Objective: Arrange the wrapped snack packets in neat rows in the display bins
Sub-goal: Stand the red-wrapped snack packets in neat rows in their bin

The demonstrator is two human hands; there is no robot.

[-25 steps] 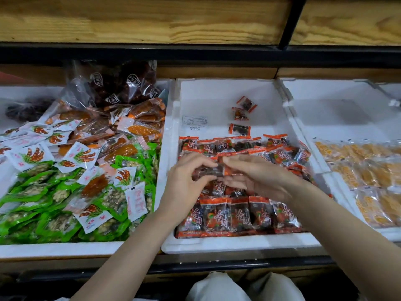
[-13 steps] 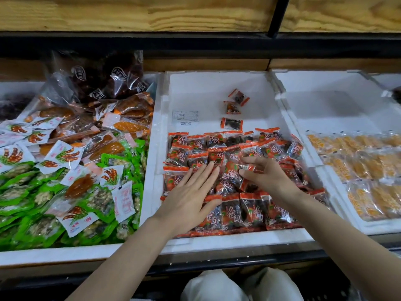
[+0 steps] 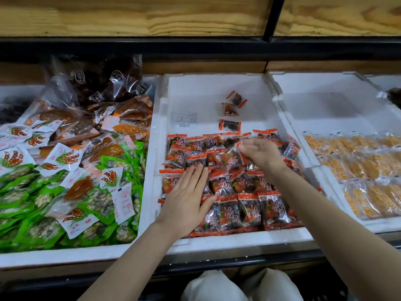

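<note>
**A:** Where are we putting our left hand [image 3: 186,198]?

**B:** We are laying it flat, fingers straight and close together, on the red packets [image 3: 230,213] near the left edge of the middle bin [image 3: 217,243]. It is gripping nothing.

**A:** And our right hand [image 3: 262,154]?

**B:** We are pinching one packet [image 3: 230,158] by its red end between thumb and fingertips. We are holding it over the middle rows, toward the bin's right side. Blur is hiding whether it is touching the ones below.

**A:** How are the packets lying?

**B:** They are filling the near half of the bin. The front row is sitting side by side along the near edge, and the ones behind are overlapping more loosely. Three strays [image 3: 230,126] are lying apart on the bare floor toward the far edge, near a label [image 3: 184,120].

**A:** What are we seeing on either side?

**B:** The left bin [image 3: 65,255] is holding green packs [image 3: 19,205] at its near edge, with white and orange ones piling up behind. The right bin [image 3: 325,88] is carrying yellow packs [image 3: 368,170] across its near half.
</note>
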